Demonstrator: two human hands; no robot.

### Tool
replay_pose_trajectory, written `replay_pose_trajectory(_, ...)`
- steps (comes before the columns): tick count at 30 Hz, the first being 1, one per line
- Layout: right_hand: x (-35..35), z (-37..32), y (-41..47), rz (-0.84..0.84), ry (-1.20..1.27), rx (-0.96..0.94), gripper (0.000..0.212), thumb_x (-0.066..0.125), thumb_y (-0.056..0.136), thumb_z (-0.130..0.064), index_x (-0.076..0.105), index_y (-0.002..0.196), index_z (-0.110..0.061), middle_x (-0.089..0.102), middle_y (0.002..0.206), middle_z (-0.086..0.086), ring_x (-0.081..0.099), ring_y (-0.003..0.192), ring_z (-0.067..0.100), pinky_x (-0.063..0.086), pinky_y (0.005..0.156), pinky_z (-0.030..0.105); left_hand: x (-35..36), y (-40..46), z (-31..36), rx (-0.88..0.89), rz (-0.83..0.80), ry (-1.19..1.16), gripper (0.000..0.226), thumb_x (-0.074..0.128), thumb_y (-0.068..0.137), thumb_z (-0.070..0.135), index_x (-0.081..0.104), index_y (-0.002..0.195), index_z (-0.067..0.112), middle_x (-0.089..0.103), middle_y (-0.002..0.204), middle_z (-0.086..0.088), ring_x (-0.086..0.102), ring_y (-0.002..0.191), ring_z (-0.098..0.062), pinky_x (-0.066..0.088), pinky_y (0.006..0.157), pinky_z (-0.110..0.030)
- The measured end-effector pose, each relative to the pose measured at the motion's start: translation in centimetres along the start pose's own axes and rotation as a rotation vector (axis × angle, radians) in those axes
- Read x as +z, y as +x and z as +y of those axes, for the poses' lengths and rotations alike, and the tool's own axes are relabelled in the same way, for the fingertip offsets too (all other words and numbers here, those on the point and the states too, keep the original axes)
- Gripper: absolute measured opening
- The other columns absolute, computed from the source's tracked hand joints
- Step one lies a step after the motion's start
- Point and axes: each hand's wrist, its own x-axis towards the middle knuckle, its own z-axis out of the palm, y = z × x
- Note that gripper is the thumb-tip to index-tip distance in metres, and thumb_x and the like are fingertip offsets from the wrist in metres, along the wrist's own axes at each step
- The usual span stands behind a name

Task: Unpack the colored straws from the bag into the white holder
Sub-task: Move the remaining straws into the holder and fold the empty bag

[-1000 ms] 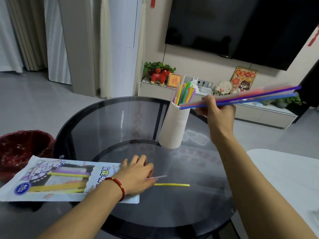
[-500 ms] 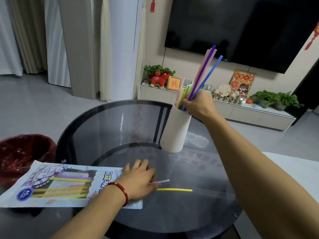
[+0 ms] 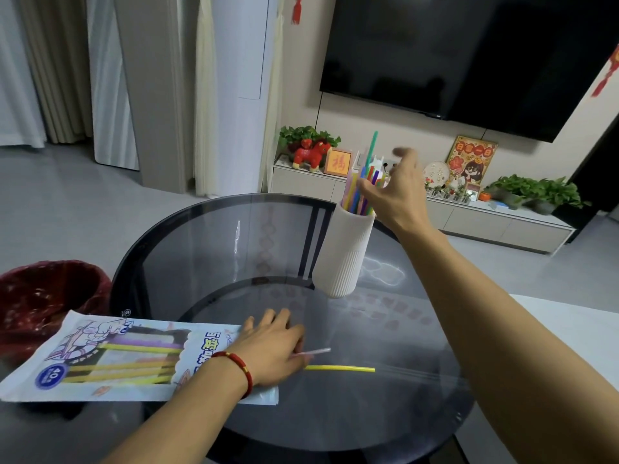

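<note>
The colored straws [image 3: 363, 189] stand bunched in my ribbed white holder [image 3: 345, 252] on the glass bench [image 3: 207, 249], one green straw tallest. My right hand [image 3: 397, 192] hangs beside them, fingers spread, holding nothing. My left hand [image 3: 273, 346] presses flat on the printed bag [image 3: 110, 360], yellow straws [image 3: 130, 366] visible inside.
</note>
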Motion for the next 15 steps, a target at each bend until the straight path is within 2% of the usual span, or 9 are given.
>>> replay_pose_trajectory(2, -0.3, -0.5, 0.1, 0.017, 0.022, -0.098, 0.099, 0.083, 0.086, -0.028, 0.019, 0.161, -0.013, 0.037, 0.158, 0.018, 0.051, 0.123, 0.02, 0.04, 0.098, 0.026, -0.1, 0.0, 0.0, 0.002, 0.0, -0.003, 0.029, 0.041, 0.092, 0.064, 0.044, 0.094, 0.035, 0.033, 0.105, 0.006, 0.037, 0.115, -0.023, 0.032, 0.104, -0.056)
replay_pose_trajectory(3, -0.3, -0.7, 0.3, -0.023, 0.005, -0.153, 0.102, 0.08, 0.089, -0.027, 0.013, 0.164, -0.014, 0.03, 0.164, 0.017, 0.05, 0.13, 0.023, 0.039, 0.102, 0.027, -0.1, 0.1, 0.0, 0.001, -0.002, -0.005, 0.03, 0.041, 0.092, 0.064, 0.044, 0.094, 0.035, 0.033, 0.105, 0.006, 0.037, 0.115, -0.023, 0.032, 0.104, -0.056)
replay_pose_trajectory(5, -0.1, -0.9, 0.2, -0.169, -0.111, -0.252, 0.093, 0.071, 0.095, -0.026, 0.011, 0.165, -0.016, 0.018, 0.173, 0.013, 0.035, 0.151, 0.03, 0.031, 0.116, 0.034, -0.1, 0.1, 0.0, -0.001, -0.008, -0.006, 0.03, 0.041, 0.092, 0.065, 0.044, 0.094, 0.035, 0.034, 0.106, 0.006, 0.037, 0.115, -0.023, 0.032, 0.104, -0.055)
replay_pose_trajectory(6, 0.0, -0.9, 0.0, -0.242, -0.187, -0.283, 0.084, 0.068, 0.097, -0.025, 0.018, 0.165, -0.015, 0.018, 0.174, 0.01, 0.031, 0.155, 0.03, 0.03, 0.119, 0.038, -0.1, 0.1, 0.0, -0.003, -0.009, -0.004, 0.031, 0.041, 0.092, 0.065, 0.046, 0.095, 0.034, 0.034, 0.106, 0.006, 0.037, 0.115, -0.023, 0.032, 0.103, -0.055)
replay_pose_trajectory(7, 0.2, -0.8, -0.2, -0.288, -0.242, -0.304, 0.075, 0.067, 0.098, -0.025, 0.029, 0.162, -0.012, 0.025, 0.171, 0.009, 0.034, 0.153, 0.031, 0.033, 0.119, 0.04, -0.1, 0.1, -0.1, -0.006, -0.011, -0.004, 0.033, 0.041, 0.091, 0.065, 0.047, 0.096, 0.034, 0.034, 0.106, 0.006, 0.037, 0.114, -0.023, 0.032, 0.103, -0.054)
replay_pose_trajectory(9, 0.3, -0.7, -0.7, -0.263, -0.268, -0.325, 0.058, 0.065, 0.099, -0.024, 0.047, 0.15, -0.005, 0.043, 0.161, 0.012, 0.048, 0.141, 0.034, 0.042, 0.112, 0.042, -0.2, 0.1, 0.0, -0.018, -0.019, -0.015, 0.035, 0.042, 0.09, 0.066, 0.049, 0.097, 0.032, 0.035, 0.105, 0.005, 0.038, 0.114, -0.023, 0.032, 0.103, -0.054)
replay_pose_trajectory(10, 0.3, -0.8, -0.8, -0.209, -0.256, -0.326, 0.053, 0.062, 0.1, -0.025, 0.051, 0.147, -0.004, 0.048, 0.157, 0.013, 0.05, 0.139, 0.035, 0.043, 0.111, 0.043, -0.3, 0.1, 0.1, -0.022, -0.022, -0.02, 0.037, 0.042, 0.089, 0.067, 0.05, 0.099, 0.031, 0.035, 0.105, 0.005, 0.038, 0.114, -0.023, 0.031, 0.104, -0.055)
replay_pose_trajectory(12, 0.3, -0.8, -0.8, -0.13, -0.25, -0.308, 0.053, 0.059, 0.102, -0.03, 0.048, 0.149, -0.007, 0.043, 0.16, 0.016, 0.044, 0.143, 0.036, 0.039, 0.114, 0.047, -0.6, -0.1, 0.1, -0.025, -0.017, -0.026, 0.044, 0.044, 0.086, 0.069, 0.052, 0.106, 0.031, 0.038, 0.108, 0.004, 0.038, 0.116, -0.023, 0.028, 0.107, -0.056)
replay_pose_trajectory(15, 0.3, -0.2, -0.5, -0.286, -0.297, -0.276, 0.068, 0.062, 0.1, -0.037, 0.036, 0.155, -0.006, 0.039, 0.161, 0.019, 0.041, 0.145, 0.037, 0.035, 0.117, 0.049, -1.2, -0.4, -0.1, -0.009, 0.007, -0.03, 0.071, 0.048, 0.074, 0.079, 0.045, 0.128, 0.033, 0.04, 0.127, 0.003, 0.032, 0.129, -0.023, 0.02, 0.114, -0.059)
